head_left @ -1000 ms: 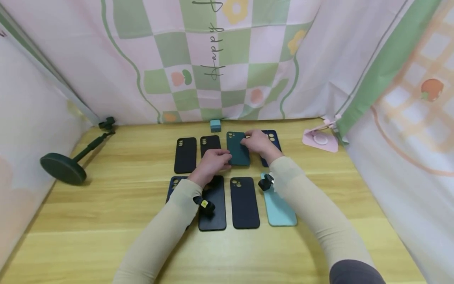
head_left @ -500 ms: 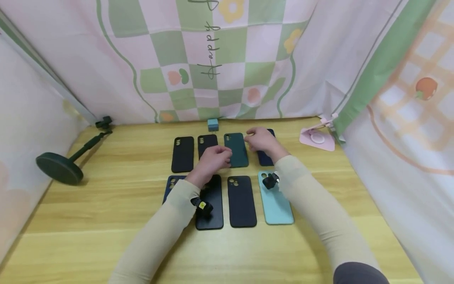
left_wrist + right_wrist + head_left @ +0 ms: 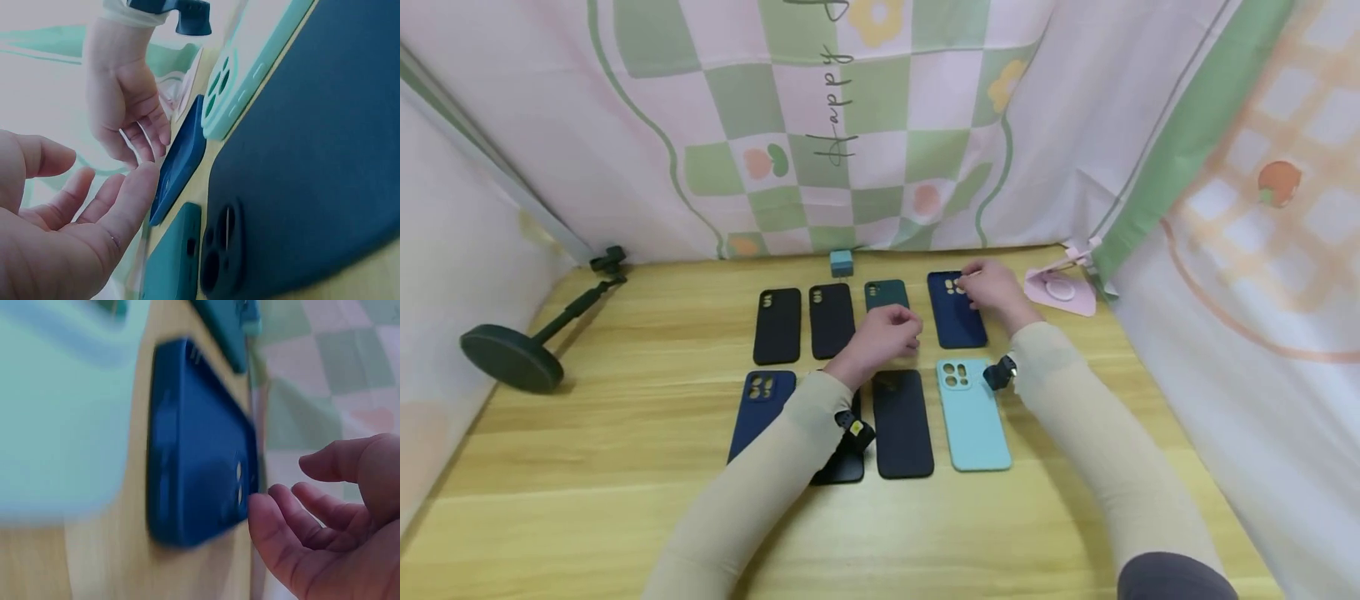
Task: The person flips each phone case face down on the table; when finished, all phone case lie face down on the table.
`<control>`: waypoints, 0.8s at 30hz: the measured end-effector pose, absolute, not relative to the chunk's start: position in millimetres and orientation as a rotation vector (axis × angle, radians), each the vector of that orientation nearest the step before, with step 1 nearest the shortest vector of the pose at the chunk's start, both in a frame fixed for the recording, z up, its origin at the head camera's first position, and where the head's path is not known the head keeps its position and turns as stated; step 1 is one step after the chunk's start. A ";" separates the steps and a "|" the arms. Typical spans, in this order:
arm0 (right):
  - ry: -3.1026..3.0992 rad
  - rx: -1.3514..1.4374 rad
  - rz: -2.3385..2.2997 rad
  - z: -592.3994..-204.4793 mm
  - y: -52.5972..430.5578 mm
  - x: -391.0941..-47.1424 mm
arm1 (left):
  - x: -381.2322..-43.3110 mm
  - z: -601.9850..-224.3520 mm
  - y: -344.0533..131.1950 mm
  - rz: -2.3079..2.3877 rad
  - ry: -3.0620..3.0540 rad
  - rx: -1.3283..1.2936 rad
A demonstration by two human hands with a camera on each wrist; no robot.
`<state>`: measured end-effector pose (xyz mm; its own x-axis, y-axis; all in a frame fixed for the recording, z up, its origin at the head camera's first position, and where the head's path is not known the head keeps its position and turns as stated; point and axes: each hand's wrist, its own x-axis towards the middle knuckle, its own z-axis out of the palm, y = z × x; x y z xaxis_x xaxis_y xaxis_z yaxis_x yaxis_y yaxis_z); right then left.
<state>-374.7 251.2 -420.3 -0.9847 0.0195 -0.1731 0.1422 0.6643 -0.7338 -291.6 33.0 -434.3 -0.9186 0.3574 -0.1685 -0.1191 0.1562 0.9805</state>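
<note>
My right hand (image 3: 992,287) is at the upper right corner of a navy phone case (image 3: 958,321), which lies hollow side up. In the right wrist view its fingertips (image 3: 262,509) are close to the rim of that case, thumb apart; contact is hard to tell. My left hand (image 3: 880,342) hovers over the lower part of a dark teal phone case (image 3: 886,293), hiding it. Its fingers (image 3: 134,194) are loosely bent and hold nothing. Below the right hand lies a light turquoise phone case (image 3: 976,421).
Two black phone cases (image 3: 777,325) lie left in the back row. In front are a blue case (image 3: 760,408), a black case (image 3: 842,471) partly under the left arm, and another dark case (image 3: 902,425). A blue cube (image 3: 842,263), a pink stand (image 3: 1060,290) and a dark green stand (image 3: 512,358) surround them.
My right hand has left the teal case and moved right to the navy case's far corner. My left hand has shifted right, now over the teal case. The head view has drifted slightly right.
</note>
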 end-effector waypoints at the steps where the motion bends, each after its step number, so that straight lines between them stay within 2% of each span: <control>1: 2.764 0.132 -1.170 -421.6 254.6 -376.1 | -292.6 -434.5 36.0 1.811 2.088 0.223; 11: 2.785 0.200 -0.960 -432.6 263.7 -388.6 | -300.3 -434.6 57.8 1.733 2.182 0.217; 24: 2.615 0.287 -1.231 -426.9 274.0 -392.7 | -308.1 -439.8 70.1 1.674 2.295 0.149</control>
<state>-392.7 274.0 -426.9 -0.9529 0.0758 -0.2937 0.2746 0.6267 -0.7292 -308.1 70.1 -439.8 -0.9509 0.2546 -0.1760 -0.0898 0.3174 0.9440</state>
